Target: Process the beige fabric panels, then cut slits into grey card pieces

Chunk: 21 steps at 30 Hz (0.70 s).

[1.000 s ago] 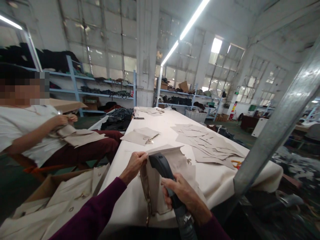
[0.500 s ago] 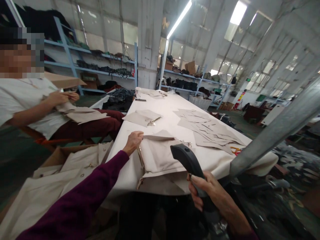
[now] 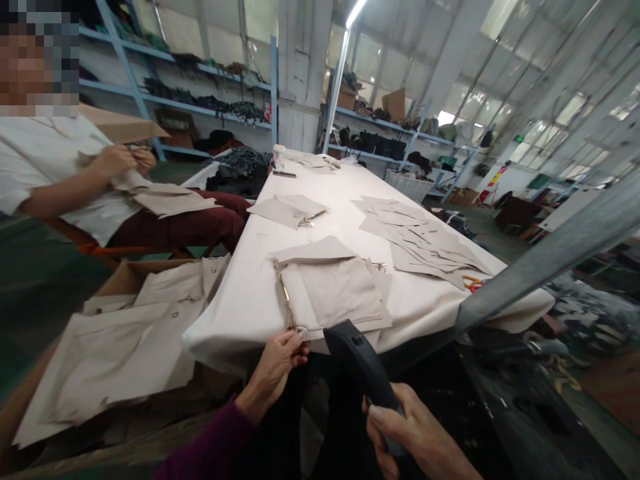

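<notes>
My right hand (image 3: 413, 437) grips the handle of a black hand-held tool (image 3: 363, 367), held below the near edge of the long white table (image 3: 240, 300). My left hand (image 3: 280, 363) pinches the near corner of a beige fabric piece (image 3: 335, 287) with a brass zipper along its left side, lying at the table's near edge. Both my sleeves are dark purple.
A stack of cut beige pieces (image 3: 420, 247) and orange-handled scissors (image 3: 470, 283) lie at the right. A cardboard box (image 3: 125, 333) of beige pieces stands at left. A seated person (image 3: 75, 180) handles fabric. A slanted metal post (image 3: 545, 260) crosses at right.
My view has tilted down and back. My left hand moved from the fabric's far corner to its near corner. The black tool dropped below the table edge.
</notes>
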{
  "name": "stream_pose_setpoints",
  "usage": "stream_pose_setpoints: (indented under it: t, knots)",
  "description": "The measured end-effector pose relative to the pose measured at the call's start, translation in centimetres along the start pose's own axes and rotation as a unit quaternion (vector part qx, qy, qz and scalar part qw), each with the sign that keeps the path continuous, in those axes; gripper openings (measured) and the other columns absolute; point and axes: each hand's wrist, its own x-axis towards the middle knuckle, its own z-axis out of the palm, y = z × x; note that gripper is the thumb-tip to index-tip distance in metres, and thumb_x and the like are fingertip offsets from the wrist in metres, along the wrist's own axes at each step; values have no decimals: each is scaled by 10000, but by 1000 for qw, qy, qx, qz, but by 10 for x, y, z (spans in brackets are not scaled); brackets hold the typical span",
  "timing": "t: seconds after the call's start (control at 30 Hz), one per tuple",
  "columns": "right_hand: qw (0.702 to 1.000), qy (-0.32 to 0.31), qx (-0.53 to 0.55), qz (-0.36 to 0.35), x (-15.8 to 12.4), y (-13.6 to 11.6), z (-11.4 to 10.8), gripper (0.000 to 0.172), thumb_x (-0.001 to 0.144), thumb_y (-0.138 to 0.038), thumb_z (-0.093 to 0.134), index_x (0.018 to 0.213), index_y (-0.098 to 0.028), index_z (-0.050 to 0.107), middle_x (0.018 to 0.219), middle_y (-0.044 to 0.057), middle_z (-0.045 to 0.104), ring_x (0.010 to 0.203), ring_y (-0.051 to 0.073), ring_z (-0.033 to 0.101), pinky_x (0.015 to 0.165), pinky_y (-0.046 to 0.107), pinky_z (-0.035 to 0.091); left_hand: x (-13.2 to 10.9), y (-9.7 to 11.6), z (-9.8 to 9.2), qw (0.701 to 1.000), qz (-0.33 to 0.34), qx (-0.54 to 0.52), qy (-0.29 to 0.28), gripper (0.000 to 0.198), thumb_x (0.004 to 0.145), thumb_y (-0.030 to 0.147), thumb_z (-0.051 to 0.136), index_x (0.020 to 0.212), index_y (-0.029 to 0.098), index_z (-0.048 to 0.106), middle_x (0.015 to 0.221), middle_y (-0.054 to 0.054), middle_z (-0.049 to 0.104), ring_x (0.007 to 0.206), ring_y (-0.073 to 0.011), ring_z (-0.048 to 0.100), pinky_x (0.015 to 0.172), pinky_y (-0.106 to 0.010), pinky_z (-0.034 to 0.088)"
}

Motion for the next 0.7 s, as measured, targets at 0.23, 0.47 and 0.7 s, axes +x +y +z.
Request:
stream_pose_setpoints:
  t: [0.23, 0.47, 0.7]
  knots:
    - [999, -25, -20, 12, 32, 1, 17, 329, 815, -424, 544, 637, -153, 492, 439, -57, 437, 321, 62, 409, 317, 162, 327, 6, -6, 3, 994, 31, -88, -55, 160, 567, 226, 744, 642, 111, 663, 597, -9, 564, 529, -79, 456, 493, -202, 350]
    - [995, 76, 61, -34, 33, -12, 4, 331, 780, -465, 606, 792, -150, 504, 554, -54, 479, 352, 54, 413, 334, 182, 373, 7, -12, 0, 995, 46, -90, -15, 47, 584, 153, 674, 564, 115, 655, 568, -16, 588, 567, -105, 511, 527, -210, 418]
    - [998, 61, 24, 7, -1, -3, -2, 406, 758, -547, 598, 783, -157, 488, 550, -49, 474, 348, 56, 413, 339, 185, 366, 7, -15, 14, 969, 19, -225, -102, 230, 693, 230, 711, 893, 116, 699, 975, -109, 699, 917, -216, 624, 892, -365, 474]
